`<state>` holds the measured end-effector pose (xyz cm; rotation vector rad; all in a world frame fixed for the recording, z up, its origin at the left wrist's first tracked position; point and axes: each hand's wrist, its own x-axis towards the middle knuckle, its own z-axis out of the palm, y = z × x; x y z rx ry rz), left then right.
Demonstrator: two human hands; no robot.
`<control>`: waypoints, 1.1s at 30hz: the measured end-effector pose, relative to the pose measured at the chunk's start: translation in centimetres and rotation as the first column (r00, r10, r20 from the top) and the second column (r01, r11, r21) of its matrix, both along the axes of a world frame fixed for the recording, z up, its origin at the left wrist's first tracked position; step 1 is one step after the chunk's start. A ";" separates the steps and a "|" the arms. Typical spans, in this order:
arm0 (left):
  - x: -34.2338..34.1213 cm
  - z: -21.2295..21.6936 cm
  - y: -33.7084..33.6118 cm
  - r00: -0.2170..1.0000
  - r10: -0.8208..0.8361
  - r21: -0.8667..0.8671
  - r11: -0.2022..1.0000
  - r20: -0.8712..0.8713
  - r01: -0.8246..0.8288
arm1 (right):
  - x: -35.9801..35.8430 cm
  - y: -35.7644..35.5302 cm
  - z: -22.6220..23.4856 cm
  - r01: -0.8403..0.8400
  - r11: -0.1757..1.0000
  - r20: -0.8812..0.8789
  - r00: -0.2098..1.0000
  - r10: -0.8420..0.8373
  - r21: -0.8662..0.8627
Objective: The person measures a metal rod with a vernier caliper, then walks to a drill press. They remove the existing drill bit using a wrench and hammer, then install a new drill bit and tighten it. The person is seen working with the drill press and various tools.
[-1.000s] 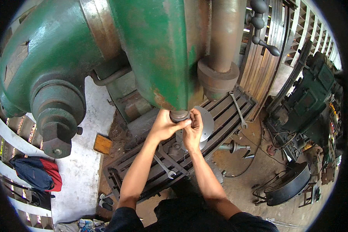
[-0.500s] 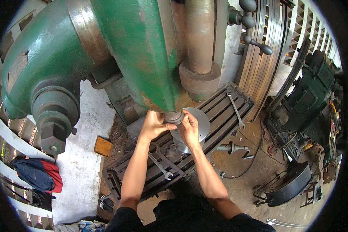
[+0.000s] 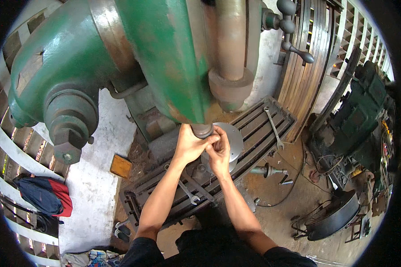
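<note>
A big green drilling machine head (image 3: pixel 156 58) hangs over a slotted metal table (image 3: pixel 263 120). Its steel spindle end (image 3: pixel 202 130) pokes out below the green casing. My left hand (image 3: pixel 189 144) wraps around the spindle end from the left. My right hand (image 3: pixel 219 151) is cupped against it from the right, fingers touching the left hand. A round grey metal disc (image 3: pixel 231 138) lies on the table just behind my hands. Whether my fingers pinch a small part is hidden.
Two spanners lie on the table, one at the far end (image 3: pixel 274 129) and one near my left forearm (image 3: pixel 185 189). A wooden block (image 3: pixel 120 166) sits on the floor. A red and blue bag (image 3: pixel 47 200) lies left. Machinery (image 3: pixel 361 115) stands right.
Both hands stay at the spindle end and have closed tighter around it. My head has shifted, so the machine and table sit further right in view.
</note>
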<state>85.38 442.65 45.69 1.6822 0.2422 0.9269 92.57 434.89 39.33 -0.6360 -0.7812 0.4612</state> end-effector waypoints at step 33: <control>-3.3 -0.4 0.2 0.991 -0.061 -0.101 0.992 0.120 0.074 | 2.0 -1.3 5.3 0.323 0.851 0.572 0.820 -0.033 -0.414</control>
